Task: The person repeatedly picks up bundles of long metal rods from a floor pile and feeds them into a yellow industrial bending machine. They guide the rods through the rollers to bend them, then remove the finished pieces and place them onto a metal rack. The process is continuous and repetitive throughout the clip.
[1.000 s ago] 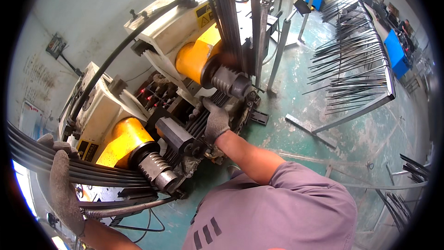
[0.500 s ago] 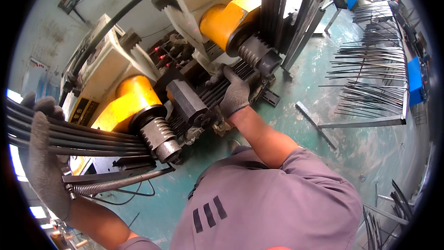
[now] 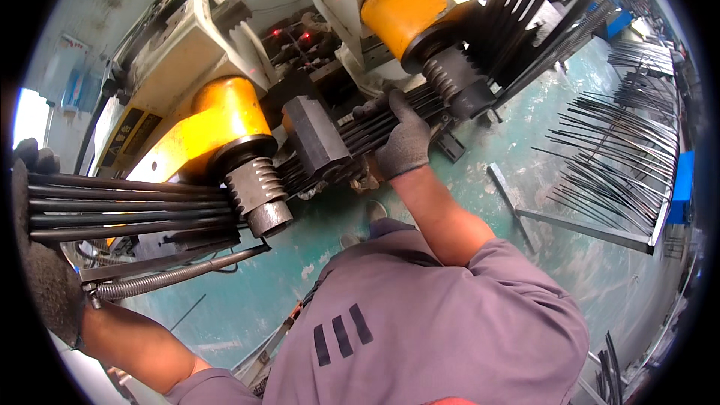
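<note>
Several dark metal rods (image 3: 135,202) run from the far left through a bending machine with two yellow arms (image 3: 232,116). My left hand (image 3: 49,277), in a grey glove, is at the left picture edge, its palm against the rods' ends. Its fingers reach up past the top rod, with part of the hand cut off by the rim. Around the middle stretch of the rods, my gloved right hand (image 3: 405,142) is closed, thumb upward, its fingers partly hidden. Between the hands stands a dark faceted block (image 3: 315,135). Ribbed steel rollers (image 3: 255,191) sit at the yellow arm's end.
A rack (image 3: 592,231) on the right bears many thin bent rods (image 3: 622,142). Bent rods (image 3: 525,7) also rise beside the right roller. A coiled spring (image 3: 165,281) lies along a bar below the left rods. A blue panel (image 3: 681,187) stands behind the rack.
My left hand has shifted left to the rods' ends, which now show beside its palm. My right hand stays on the rods. The view has shifted, and the left rods lie more level.
</note>
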Demonstrator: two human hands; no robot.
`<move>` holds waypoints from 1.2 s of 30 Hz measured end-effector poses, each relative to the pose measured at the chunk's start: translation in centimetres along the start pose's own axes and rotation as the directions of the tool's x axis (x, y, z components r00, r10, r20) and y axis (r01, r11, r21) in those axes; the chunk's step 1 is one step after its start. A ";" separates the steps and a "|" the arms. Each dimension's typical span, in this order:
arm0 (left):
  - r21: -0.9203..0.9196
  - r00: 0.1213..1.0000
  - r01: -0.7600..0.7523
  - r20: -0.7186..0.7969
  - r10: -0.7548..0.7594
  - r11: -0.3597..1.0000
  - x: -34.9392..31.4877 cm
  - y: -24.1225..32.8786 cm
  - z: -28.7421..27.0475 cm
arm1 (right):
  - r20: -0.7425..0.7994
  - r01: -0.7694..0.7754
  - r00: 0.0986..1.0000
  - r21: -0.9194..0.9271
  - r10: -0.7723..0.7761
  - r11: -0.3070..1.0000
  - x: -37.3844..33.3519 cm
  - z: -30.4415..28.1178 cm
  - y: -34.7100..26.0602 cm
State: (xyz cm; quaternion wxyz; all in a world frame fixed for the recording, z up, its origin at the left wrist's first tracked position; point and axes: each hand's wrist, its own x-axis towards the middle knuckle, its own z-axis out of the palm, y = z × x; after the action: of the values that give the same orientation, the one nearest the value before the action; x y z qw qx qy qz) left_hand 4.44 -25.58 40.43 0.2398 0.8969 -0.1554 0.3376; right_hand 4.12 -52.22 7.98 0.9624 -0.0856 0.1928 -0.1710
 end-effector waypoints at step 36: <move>-0.081 0.952 -0.137 0.265 0.154 0.987 -1.4 -5.1 -1.5 | -0.026 0.033 0.999 -0.264 -0.041 0.964 0.5 -3.3 0.2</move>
State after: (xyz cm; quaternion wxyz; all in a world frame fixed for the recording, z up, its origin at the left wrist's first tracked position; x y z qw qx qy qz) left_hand 4.85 -20.37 38.79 0.2183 0.9128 -0.2628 0.2238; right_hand 3.29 -52.55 4.77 0.9361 -0.2136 0.2272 -0.1630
